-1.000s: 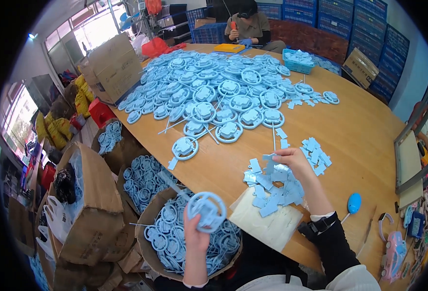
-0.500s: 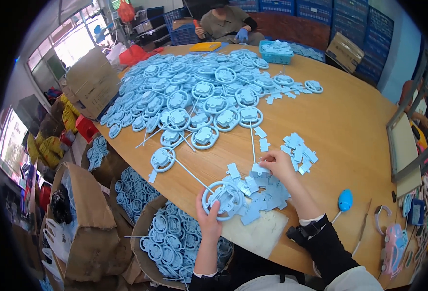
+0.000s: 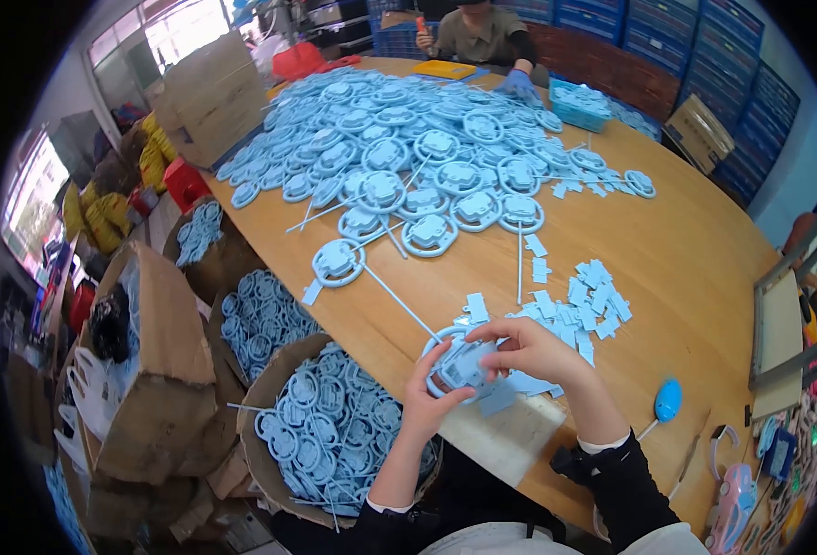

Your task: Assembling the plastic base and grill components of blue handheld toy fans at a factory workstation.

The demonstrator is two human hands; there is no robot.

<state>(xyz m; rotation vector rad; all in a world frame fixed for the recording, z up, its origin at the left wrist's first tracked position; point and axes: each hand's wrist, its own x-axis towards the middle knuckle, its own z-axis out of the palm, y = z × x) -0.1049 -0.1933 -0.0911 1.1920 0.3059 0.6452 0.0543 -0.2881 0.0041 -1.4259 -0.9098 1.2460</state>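
Left hand (image 3: 424, 400): raised at the near edge of the desk (image 3: 704, 268), fingers curled around the lower left rim of a light blue ring-shaped plastic frame (image 3: 454, 363).
Right hand (image 3: 530, 349): fingers bent over the top and right side of the same frame, pinching at the part in its centre. Both hands grip this one piece, held just above the desk edge.
Thin blue rod (image 3: 399, 301): runs up and left from the held frame toward a lone ring frame (image 3: 338, 262) lying flat on the desk.
Loose small blue pieces (image 3: 579, 301): scattered heap just beyond the right hand, touching the desk.
Large spread of ring frames (image 3: 408, 157): covers the far left half of the desk.
Cardboard box (image 3: 330, 435): below the desk edge, under the left forearm, filled with blue ring frames.
Blue oval object (image 3: 668, 400): on the desk, right of the right forearm.
Another person (image 3: 482, 37): seated at the far side of the desk.
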